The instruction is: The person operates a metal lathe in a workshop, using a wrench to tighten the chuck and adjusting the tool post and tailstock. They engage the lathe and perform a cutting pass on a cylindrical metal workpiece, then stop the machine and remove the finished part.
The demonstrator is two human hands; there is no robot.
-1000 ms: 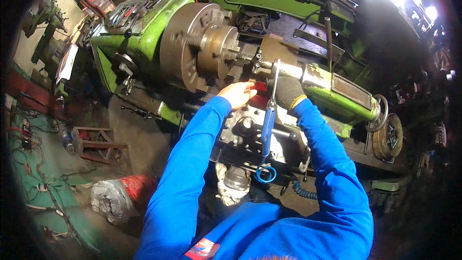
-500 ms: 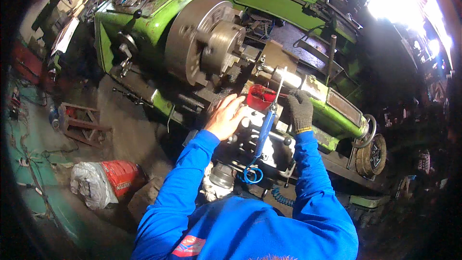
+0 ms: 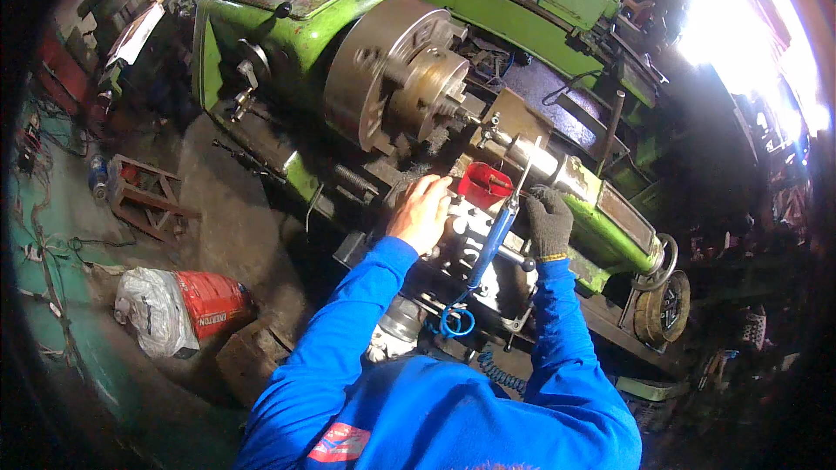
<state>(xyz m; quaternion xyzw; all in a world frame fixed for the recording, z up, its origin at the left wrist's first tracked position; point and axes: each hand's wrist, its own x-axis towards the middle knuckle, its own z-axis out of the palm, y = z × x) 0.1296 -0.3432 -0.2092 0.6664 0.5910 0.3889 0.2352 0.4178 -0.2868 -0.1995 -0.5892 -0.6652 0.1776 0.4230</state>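
My bare left hand (image 3: 421, 213) rests at the left side of the tool post (image 3: 466, 231) on the lathe carriage, its fingers stretched forward and holding nothing visible. Just beyond its fingertips stands a red cup (image 3: 475, 189) with a thin stick-like thing in it. My right hand (image 3: 550, 224), in a dark knitted glove, is curled beside the tailstock, right of the cup; whatever its fingers hold is hidden. Between my hands lies a blue air blow gun (image 3: 494, 244), its long thin nozzle pointing away from me. Left of the cup, the large lathe chuck (image 3: 428, 96) looks blurred, as if turning.
The green headstock (image 3: 305, 35) carries hand tools on top. At right is the tailstock handwheel (image 3: 669, 263). A coiled blue hose (image 3: 457, 322) hangs near my body. On the floor at left are a red-and-white sack (image 3: 183, 309) and a rusty metal frame (image 3: 152, 196).
The view has shifted, so the lathe sits lower and further right. The fingers of my left hand have drawn closer together. My right hand stays beside the tailstock.
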